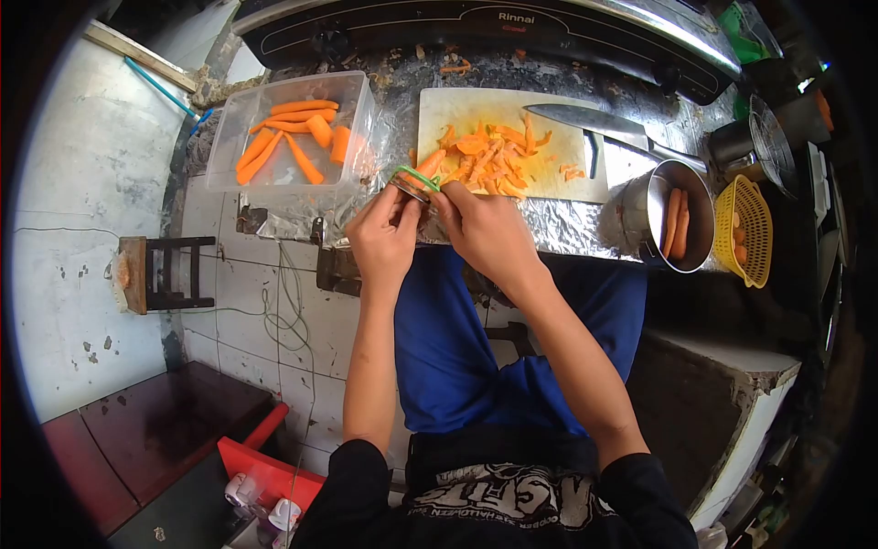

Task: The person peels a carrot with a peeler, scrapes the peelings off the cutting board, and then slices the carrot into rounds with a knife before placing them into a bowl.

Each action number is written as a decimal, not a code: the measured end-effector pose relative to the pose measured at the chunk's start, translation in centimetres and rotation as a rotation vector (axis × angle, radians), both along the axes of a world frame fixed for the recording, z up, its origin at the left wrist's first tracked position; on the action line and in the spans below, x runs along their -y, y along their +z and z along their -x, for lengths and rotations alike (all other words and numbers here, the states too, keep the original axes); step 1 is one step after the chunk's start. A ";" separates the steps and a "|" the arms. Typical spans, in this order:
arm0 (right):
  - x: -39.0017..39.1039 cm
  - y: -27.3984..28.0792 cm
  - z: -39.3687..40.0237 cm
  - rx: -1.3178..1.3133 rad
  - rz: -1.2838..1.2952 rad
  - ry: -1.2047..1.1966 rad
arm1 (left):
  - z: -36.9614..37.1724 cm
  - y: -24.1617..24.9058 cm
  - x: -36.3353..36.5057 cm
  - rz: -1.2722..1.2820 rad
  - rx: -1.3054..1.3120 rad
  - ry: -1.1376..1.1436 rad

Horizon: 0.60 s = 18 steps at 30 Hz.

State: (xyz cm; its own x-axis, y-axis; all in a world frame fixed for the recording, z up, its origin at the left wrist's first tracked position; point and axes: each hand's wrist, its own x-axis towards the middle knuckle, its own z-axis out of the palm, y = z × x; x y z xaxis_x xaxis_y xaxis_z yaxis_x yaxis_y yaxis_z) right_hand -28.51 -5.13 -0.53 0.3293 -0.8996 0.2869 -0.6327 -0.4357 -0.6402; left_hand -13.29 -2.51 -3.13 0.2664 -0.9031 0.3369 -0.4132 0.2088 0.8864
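Up top sits a black stove [512, 32], a knife [594, 123] lies across the cutting board [457, 110], and a yellow basket [752, 229] waits far right.

The light is bright and soft, like daylight, and may come from the upper right. A white shine sits on the crinkly silver foil on the counter [549, 229] and on the long steel knife blade [585, 121]. The picture bends round like a fishbowl, with black corners. The dark right edge is hard to see
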 end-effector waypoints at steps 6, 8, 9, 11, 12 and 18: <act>-0.5 0.2 -1.0 0.032 -0.021 -0.051 | -0.2 -0.6 0.2 0.101 0.100 0.058; -0.4 0.1 -1.2 0.040 -0.020 -0.048 | -0.2 -0.8 0.1 0.094 0.098 0.058; -0.3 0.0 -1.2 0.050 -0.015 -0.042 | -0.1 -0.6 0.1 0.092 0.099 0.060; 0.1 -0.1 -1.3 0.038 -0.030 -0.079 | 0.0 -0.2 -0.3 0.093 0.181 0.046; 0.4 -0.2 -1.3 0.024 -0.036 -0.113 | 0.2 0.1 -0.3 0.103 0.262 0.036; 0.7 0.7 -1.7 -0.095 -0.042 -0.161 | 0.3 -0.9 -0.2 0.122 0.125 0.076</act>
